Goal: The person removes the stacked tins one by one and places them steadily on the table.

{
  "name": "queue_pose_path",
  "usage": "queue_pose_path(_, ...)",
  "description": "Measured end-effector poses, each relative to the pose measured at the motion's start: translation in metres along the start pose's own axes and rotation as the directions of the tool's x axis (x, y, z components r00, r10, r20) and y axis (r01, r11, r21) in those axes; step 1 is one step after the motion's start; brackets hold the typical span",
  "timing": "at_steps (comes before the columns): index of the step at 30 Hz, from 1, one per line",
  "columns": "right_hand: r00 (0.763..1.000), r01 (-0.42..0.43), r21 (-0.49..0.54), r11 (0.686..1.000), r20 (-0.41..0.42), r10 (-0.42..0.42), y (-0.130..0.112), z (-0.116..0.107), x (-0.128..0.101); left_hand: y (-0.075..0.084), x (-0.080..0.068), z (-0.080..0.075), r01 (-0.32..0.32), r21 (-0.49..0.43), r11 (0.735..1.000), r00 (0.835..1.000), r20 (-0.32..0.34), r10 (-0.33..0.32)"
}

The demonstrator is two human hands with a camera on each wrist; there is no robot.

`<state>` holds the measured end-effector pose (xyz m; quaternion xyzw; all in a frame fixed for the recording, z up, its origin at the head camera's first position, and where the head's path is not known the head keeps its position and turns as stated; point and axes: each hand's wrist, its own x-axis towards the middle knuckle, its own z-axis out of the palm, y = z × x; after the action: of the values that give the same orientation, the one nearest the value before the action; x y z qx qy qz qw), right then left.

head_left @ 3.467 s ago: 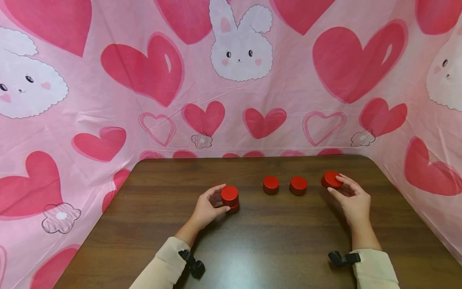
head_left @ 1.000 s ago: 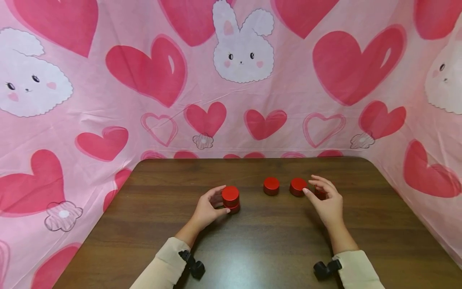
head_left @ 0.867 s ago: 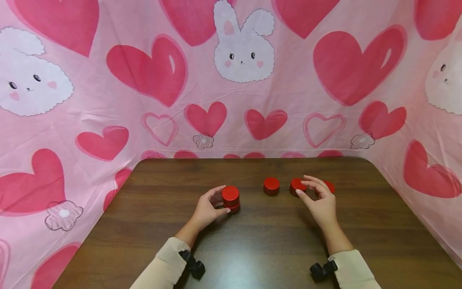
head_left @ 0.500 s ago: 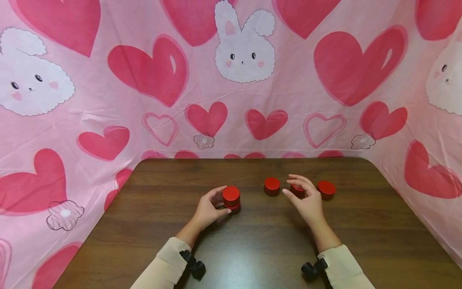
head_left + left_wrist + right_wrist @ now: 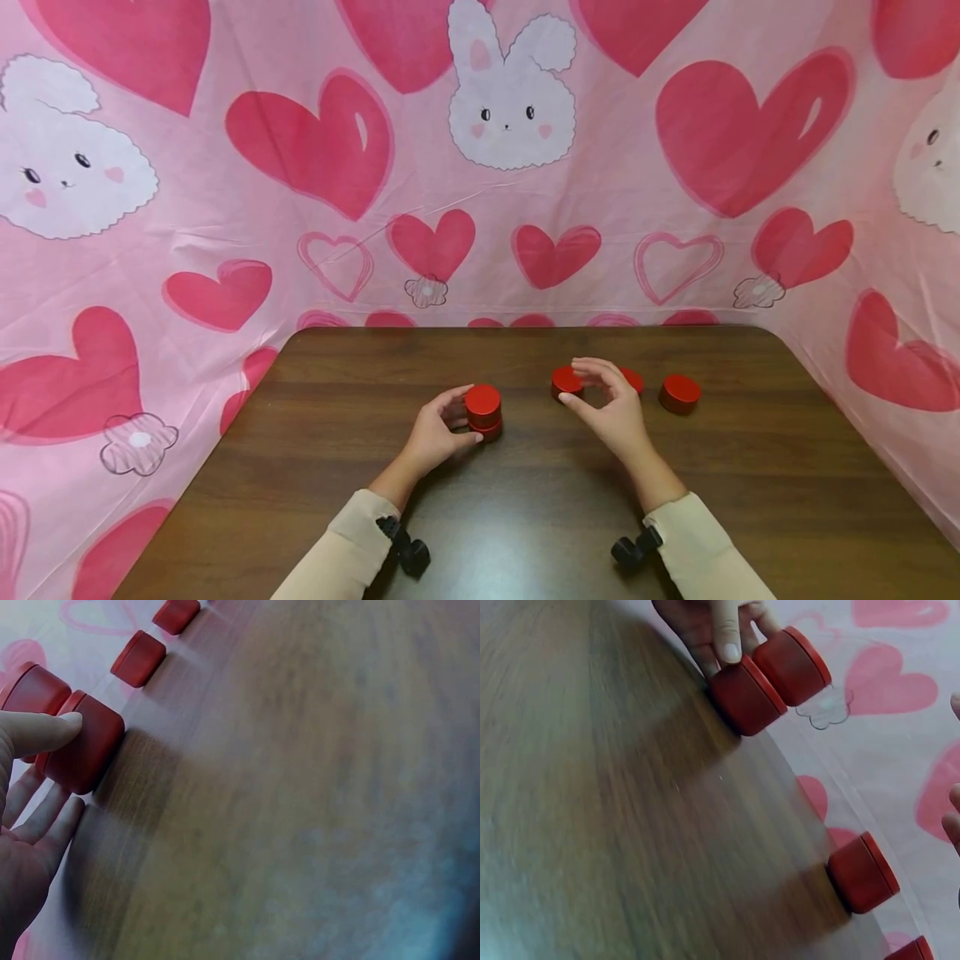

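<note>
Two round red tins stand stacked near the table's middle: an upper tin (image 5: 482, 402) on a lower tin (image 5: 491, 432). My left hand (image 5: 437, 431) holds the lower tin (image 5: 94, 746), its thumb on the near side and fingers round the far side. My right hand (image 5: 613, 410) is over the table with thumb and fingers spread apart, nothing between them. Just left of its fingertips stands a single red tin (image 5: 566, 382). Another red tin (image 5: 632, 380) is partly hidden behind that hand. A further red tin (image 5: 680, 394) stands to the right.
The brown wooden table (image 5: 525, 517) has rounded far corners. A pink cloth (image 5: 420, 183) printed with hearts and rabbits hangs behind and at both sides. Black wrist cameras (image 5: 636, 548) sit at both beige sleeves (image 5: 708, 546).
My right hand has let go of the rightmost tin, which now stands nearer the others, and has moved left past the middle tin. The left hand stays at the stack.
</note>
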<state>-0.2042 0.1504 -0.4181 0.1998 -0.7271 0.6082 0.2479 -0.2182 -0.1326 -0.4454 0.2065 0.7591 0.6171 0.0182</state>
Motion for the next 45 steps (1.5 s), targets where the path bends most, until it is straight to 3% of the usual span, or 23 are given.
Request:
queue_pose_path(5, 0.998, -0.047, 0.007, 0.999, 0.046, 0.047, -0.003, 0.007, 0.002, -0.002, 0.003, 0.001, -0.003, 0.006, 1.000, 1.000, -0.001, 0.003)
queue_pose_path(13, 0.989, -0.006, 0.015, 1.000, 0.148, 0.003, -0.003, 0.022, 0.005, -0.033, 0.011, 0.002, 0.001, 0.015, 1.000, 0.999, -0.042, -0.001)
queue_pose_path(24, 0.962, -0.005, 0.036, 0.999, 0.273, -0.005, -0.001, 0.048, 0.005, -0.039, 0.013, 0.002, 0.015, 0.040, 0.999, 0.999, -0.051, -0.013)
queue_pose_path(31, 0.950, -0.028, 0.024, 0.999, 0.311, 0.019, 0.001, 0.065, 0.003, -0.006, 0.005, 0.003, -0.007, 0.042, 0.999, 1.000, -0.027, 0.008)
queue_pose_path(37, 0.945, -0.065, 0.013, 0.998, 0.323, 0.057, 0.001, 0.077, 0.001, -0.005, 0.004, 0.003, -0.013, 0.044, 0.999, 1.000, -0.019, 0.014)
queue_pose_path(45, 0.945, -0.108, 0.077, 0.991, 0.318, 0.079, 0.004, 0.083, -0.002, -0.007, 0.004, 0.002, -0.015, 0.044, 0.999, 1.000, -0.010, 0.015)
